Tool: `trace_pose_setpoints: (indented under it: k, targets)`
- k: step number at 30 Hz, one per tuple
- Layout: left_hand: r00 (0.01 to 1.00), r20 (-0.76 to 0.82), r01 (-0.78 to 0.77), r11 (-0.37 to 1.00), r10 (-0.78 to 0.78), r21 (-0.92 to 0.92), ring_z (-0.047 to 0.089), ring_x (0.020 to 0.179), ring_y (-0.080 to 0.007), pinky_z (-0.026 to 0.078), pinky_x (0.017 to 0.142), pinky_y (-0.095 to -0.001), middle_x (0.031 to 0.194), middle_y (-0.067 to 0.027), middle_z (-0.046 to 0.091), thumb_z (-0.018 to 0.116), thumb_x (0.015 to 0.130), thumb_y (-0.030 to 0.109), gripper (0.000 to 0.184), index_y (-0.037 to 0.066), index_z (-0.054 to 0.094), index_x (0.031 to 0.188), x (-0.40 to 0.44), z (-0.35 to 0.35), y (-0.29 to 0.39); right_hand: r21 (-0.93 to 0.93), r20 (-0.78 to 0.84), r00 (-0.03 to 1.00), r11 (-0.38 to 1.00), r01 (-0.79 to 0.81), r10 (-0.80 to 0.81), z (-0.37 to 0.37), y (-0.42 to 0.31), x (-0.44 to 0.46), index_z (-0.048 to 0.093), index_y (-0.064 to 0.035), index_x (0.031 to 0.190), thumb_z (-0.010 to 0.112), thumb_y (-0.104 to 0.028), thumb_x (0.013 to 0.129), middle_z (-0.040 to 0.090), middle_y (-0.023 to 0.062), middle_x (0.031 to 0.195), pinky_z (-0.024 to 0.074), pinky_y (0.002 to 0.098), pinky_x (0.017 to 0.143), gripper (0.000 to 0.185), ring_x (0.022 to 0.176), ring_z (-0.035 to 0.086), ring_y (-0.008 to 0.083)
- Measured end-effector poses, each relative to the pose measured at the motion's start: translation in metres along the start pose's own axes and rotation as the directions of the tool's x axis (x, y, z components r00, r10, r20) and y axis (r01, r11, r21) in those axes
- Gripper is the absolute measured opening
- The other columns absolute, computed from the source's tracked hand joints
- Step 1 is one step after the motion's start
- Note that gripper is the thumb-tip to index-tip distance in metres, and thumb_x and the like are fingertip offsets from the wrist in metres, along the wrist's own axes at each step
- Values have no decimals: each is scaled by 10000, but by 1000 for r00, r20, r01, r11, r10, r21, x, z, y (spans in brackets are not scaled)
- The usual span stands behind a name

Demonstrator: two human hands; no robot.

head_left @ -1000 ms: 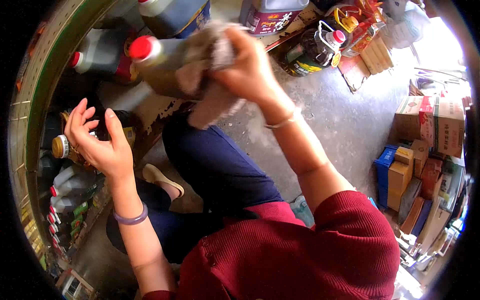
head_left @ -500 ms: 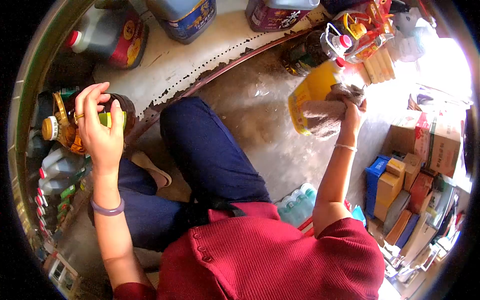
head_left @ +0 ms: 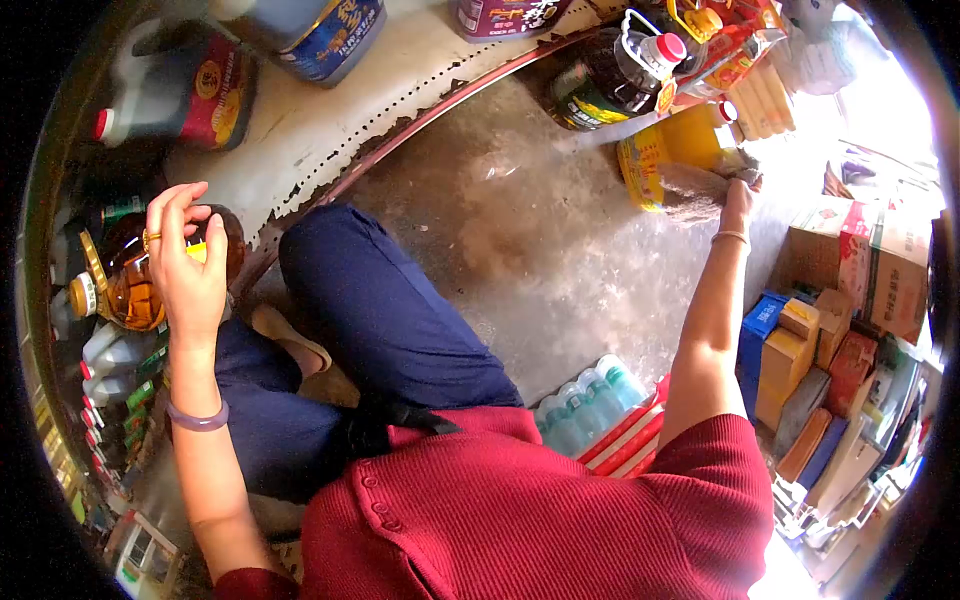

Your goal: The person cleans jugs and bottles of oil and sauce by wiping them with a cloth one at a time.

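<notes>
My right hand reaches to the upper right, its fingers closed on a grey-brown cloth. The cloth lies against the lower side of a yellow oil jug with a red cap. Whether the fingers also grip the jug is hidden. At the left, my left hand is raised with its fingers apart and nothing in them. Behind it a bottle of amber oil with a yellow handle lies on its side, partly covered by the hand; I cannot tell whether they touch.
A dark oil jug stands just beyond the yellow one. Large jugs of dark liquid line the worn white shelf. Wrapped water bottles are near my right side. Cardboard boxes are stacked at the right.
My right hand has moved up and right with the cloth, and the yellow jug has shifted the same way, closer to the dark jug. My left hand keeps its open pose.
</notes>
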State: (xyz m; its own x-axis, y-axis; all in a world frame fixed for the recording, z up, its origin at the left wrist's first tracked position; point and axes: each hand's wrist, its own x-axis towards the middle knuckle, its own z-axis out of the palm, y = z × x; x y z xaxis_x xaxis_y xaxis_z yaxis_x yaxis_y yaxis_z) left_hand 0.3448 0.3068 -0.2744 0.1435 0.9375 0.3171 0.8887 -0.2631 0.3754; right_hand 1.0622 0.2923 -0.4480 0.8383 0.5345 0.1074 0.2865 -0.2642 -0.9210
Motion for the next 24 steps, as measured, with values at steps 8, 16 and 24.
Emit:
trace_pose_setpoints:
  k: [8, 16, 24]
  targets:
    - [1000, -10, 13, 999, -14, -30, 581, 801, -197, 481, 737, -312, 1034, -96, 531, 610, 734, -15, 289, 29, 564, 1015, 6, -6, -2, -254, 144, 899, 863, 437, -413, -3, -100, -99, 619, 40, 1087, 408, 123, 738, 652, 131, 1010, 528, 323, 798, 416, 882, 625, 223]
    - [854, 439, 513, 318, -279, -797, 542, 1054, -176, 442, 896, -335, 1215, -79, 521, 532, 916, 380, 477, 65, 469, 1267, -5, 6, 2, 239, 665, 623, 908, 345, -412, 106, -272, -287, 597, -22, 1112, 709, -188, 676, 623, 134, 1082, 437, 390, 929, 480, 996, 592, 274]
    - [865, 483, 252, -715, -136, -652, 580, 914, -224, 480, 867, -378, 994, -91, 586, 401, 909, 429, 377, 86, 547, 963, -8, -31, 3, 566, 774, 74, 740, 364, -628, 306, -365, -333, 643, -1, 1037, 490, -174, 934, 667, 142, 977, 437, 353, 903, 253, 997, 595, 192]
